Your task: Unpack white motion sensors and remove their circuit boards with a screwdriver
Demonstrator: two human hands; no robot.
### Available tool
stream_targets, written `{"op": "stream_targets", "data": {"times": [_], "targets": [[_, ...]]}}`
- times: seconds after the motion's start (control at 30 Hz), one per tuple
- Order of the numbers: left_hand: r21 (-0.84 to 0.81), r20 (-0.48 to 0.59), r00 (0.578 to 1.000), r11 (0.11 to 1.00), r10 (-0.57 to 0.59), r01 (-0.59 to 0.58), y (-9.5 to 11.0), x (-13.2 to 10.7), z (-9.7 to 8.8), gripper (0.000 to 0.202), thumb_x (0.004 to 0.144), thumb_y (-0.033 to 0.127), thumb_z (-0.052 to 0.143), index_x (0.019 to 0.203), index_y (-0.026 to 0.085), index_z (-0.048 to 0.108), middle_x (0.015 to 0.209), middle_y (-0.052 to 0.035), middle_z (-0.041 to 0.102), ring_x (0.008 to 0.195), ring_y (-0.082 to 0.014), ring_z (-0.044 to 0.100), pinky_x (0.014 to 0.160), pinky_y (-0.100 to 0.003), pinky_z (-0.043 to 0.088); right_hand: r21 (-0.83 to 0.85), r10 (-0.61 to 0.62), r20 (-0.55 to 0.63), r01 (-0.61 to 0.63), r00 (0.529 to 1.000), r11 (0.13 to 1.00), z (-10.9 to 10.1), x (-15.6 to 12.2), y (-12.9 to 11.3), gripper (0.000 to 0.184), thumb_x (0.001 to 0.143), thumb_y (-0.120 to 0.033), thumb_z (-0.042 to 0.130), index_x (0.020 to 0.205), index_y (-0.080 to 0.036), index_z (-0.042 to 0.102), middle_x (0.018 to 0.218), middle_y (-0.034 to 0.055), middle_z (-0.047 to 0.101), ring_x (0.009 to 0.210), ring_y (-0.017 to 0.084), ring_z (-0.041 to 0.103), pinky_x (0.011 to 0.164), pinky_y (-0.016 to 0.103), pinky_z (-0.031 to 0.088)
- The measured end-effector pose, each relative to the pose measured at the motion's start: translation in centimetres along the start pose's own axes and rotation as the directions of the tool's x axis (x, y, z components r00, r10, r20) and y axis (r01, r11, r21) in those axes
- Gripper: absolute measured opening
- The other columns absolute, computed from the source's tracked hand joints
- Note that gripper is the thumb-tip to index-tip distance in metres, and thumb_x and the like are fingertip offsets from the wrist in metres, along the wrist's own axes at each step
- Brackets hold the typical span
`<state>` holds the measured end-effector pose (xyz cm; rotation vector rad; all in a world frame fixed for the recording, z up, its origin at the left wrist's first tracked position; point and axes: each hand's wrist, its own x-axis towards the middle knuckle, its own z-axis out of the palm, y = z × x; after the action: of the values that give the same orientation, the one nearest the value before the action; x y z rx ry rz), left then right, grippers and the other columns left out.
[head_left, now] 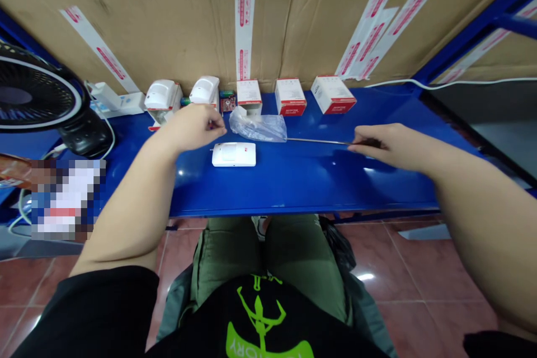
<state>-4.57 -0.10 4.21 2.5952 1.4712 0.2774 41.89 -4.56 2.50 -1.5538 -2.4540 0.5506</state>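
Observation:
A flat white sensor unit (234, 154) lies on the blue shelf (293, 184) in front of me. My left hand (197, 125) hovers just above and behind it, fingers pinched together on something too small to make out. My right hand (388, 144) rests on the shelf to the right and grips the dark handle of a long thin screwdriver (319, 141). Its metal shaft points left toward a clear plastic bag (258, 126).
Two white sensors on stands (163, 95) (205, 90) and three red-and-white boxes (249, 92) (290, 96) (334, 94) line the back against cardboard. A small circuit board (228, 103) sits between them. A black fan (36, 98) and white cables (107, 123) stand at left.

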Motion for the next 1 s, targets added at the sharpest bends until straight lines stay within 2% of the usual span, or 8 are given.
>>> {"op": "stream_targets", "data": {"times": [0.1,0.2,0.4,0.47,0.53,0.67,0.83,1.0], "targets": [[0.036,0.167,0.972,0.987,-0.163,0.159,-1.9,-0.1,-0.9,0.014,0.092,0.03,0.074,0.088,0.021,0.084,0.087,-0.0035,0.082,0.08,-0.0213,0.07,0.082,-0.037,0.052,-0.021,-0.025,0.029,0.026,0.999,0.999,0.2,0.2,1.6,0.072,0.098,-0.099,0.049,0.078,-0.031,0.06,0.072,0.0071,0.072,0.065,0.025,0.063,0.066,0.043,0.049],[0.033,0.268,0.943,0.98,-0.196,0.195,-3.0,0.2,-0.6,0.012,0.084,0.028,0.078,0.074,0.022,0.079,0.073,-0.0004,0.076,0.071,-0.0192,0.066,0.073,-0.033,0.048,-0.045,-0.076,0.001,0.076,0.997,0.996,0.5,0.6,2.6,0.069,0.099,-0.095,0.051,0.076,-0.031,0.063,0.077,0.009,0.071,0.069,0.026,0.063,0.069,0.046,0.051],[0.011,0.299,0.933,0.978,-0.203,0.209,-3.1,0.2,-1.1,0.02,0.077,0.038,0.085,0.088,0.021,0.084,0.08,-0.0022,0.074,0.078,-0.0216,0.068,0.077,-0.035,0.05,-0.033,-0.065,-0.071,0.063,0.995,0.997,0.9,1.0,3.2,0.057,0.096,-0.087,0.063,0.084,-0.032,0.072,0.093,0.0127,0.075,0.076,0.028,0.066,0.074,0.049,0.056],[-0.063,0.252,0.961,0.989,-0.114,0.134,-2.2,-0.1,-1.5,0.036,0.082,0.046,0.083,0.106,0.019,0.087,0.093,-0.0052,0.078,0.086,-0.0234,0.072,0.083,-0.036,0.053,-0.034,-0.076,-0.108,0.073,0.991,0.997,0.9,1.3,2.4,0.049,0.094,-0.081,0.068,0.087,-0.032,0.072,0.094,0.0127,0.076,0.081,0.03,0.068,0.074,0.049,0.058],[-0.206,0.179,0.98,0.977,0.089,-0.051,-0.8,-0.4,-1.3,0.05,0.089,0.053,0.079,0.126,0.019,0.085,0.115,-0.0097,0.082,0.102,-0.027,0.076,0.094,-0.039,0.058,-0.032,-0.113,-0.147,0.109,0.983,0.994,1.0,1.8,0.6,0.041,0.093,-0.073,0.073,0.09,-0.032,0.072,0.097,0.0127,0.078,0.089,0.033,0.072,0.079,0.051,0.061],[-0.224,0.125,0.928,0.921,0.351,-0.318,1.6,-0.3,1.1,0.076,0.084,0.053,0.094,0.149,0.017,0.077,0.146,-0.0174,0.078,0.134,-0.0374,0.074,0.118,-0.05,0.058,0.026,-0.192,-0.121,0.197,0.974,0.98,2.1,3.5,-4.9,0.035,0.09,-0.062,0.08,0.104,-0.03,0.074,0.106,0.0118,0.082,0.096,0.034,0.076,0.091,0.055,0.066],[-0.172,0.093,0.896,0.893,0.434,-0.415,2.2,0.7,4.0,0.061,0.088,0.039,0.096,0.143,0.017,0.079,0.133,-0.0163,0.083,0.122,-0.0365,0.08,0.111,-0.051,0.063,0.161,-0.274,-0.03,0.275,0.961,0.948,5.5,6.5,-10.7,0.057,0.086,-0.055,0.089,0.13,-0.022,0.074,0.128,0.0164,0.083,0.11,0.036,0.081,0.102,0.055,0.068],[-0.255,-0.041,0.875,0.842,0.482,-0.476,2.6,1.0,4.8,0.057,0.092,0.051,0.096,0.135,0.018,0.081,0.123,-0.0155,0.086,0.117,-0.0361,0.082,0.105,-0.05,0.065,0.334,-0.276,-0.082,0.288,0.958,0.898,8.4,8.1,-11.8,0.071,0.081,-0.045,0.096,0.142,-0.023,0.068,0.13,0.0142,0.084,0.114,0.036,0.083,0.104,0.056,0.068]]}}
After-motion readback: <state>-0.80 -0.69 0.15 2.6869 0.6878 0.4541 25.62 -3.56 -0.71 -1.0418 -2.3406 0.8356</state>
